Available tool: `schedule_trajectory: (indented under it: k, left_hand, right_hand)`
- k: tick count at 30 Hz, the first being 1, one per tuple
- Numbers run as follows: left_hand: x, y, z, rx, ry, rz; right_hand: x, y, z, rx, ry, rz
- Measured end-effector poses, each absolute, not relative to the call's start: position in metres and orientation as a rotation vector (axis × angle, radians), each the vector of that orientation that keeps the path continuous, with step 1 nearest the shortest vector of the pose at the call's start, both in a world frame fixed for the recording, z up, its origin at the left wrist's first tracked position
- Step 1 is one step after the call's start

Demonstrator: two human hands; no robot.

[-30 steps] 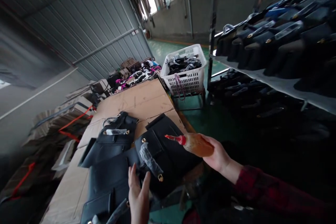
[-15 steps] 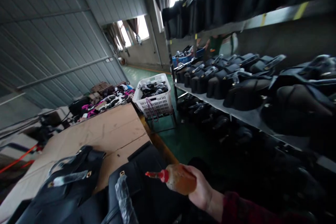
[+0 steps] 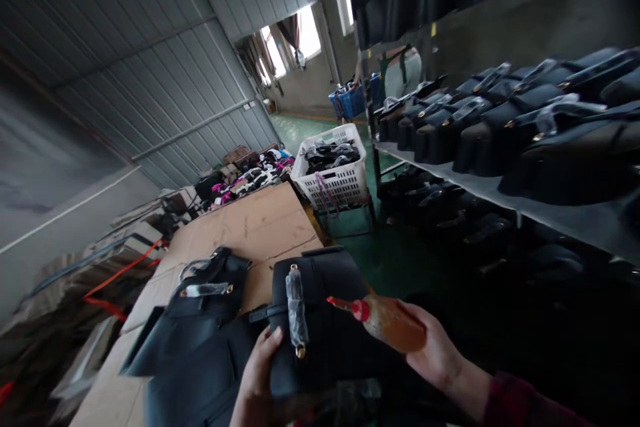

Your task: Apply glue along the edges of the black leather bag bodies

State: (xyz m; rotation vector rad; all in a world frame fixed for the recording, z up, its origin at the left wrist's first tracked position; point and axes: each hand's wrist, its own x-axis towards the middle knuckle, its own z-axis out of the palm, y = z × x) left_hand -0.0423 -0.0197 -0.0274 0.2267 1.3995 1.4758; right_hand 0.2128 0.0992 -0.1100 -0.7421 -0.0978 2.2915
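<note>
My right hand (image 3: 436,350) grips a squeeze bottle (image 3: 395,324) of amber liquid with a red nozzle, tilted and pointing left above a black handbag (image 3: 325,320). That bag has a plastic-wrapped handle (image 3: 297,307) with gold-coloured fittings. At its left edge is my left hand (image 3: 260,367), thumb on top by the flap and fingers closed round the side, partly hidden below. Another black handbag (image 3: 210,293) with a wrapped handle lies farther left, and a dark bag piece (image 3: 200,373) spreads out in front of it.
Brown cardboard (image 3: 255,220) covers the work surface. Beyond it stands a white basket (image 3: 340,183) full of dark parts on a stand. A rack shelf (image 3: 545,203) with rows of black bags runs along the right. Stacked pieces and an orange strap (image 3: 125,270) lie at left.
My left hand has come into view and taken hold of the black handbag's edge. The view has turned left; the bottle remains in my right hand.
</note>
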Motion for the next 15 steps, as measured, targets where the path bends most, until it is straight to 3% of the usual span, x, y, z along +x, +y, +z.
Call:
schedule_trajectory:
  k: [8, 15]
  left_hand:
    - [-0.070, 0.002, -0.043, 0.188, 1.204, 1.276]
    - [-0.098, 0.010, -0.037, -0.002, 1.357, 1.134]
  right_hand:
    - [0.216, 0.102, -0.094, -0.710, -0.021, 2.310]
    - [0.258, 0.138, -0.103, -0.758, -0.119, 1.974]
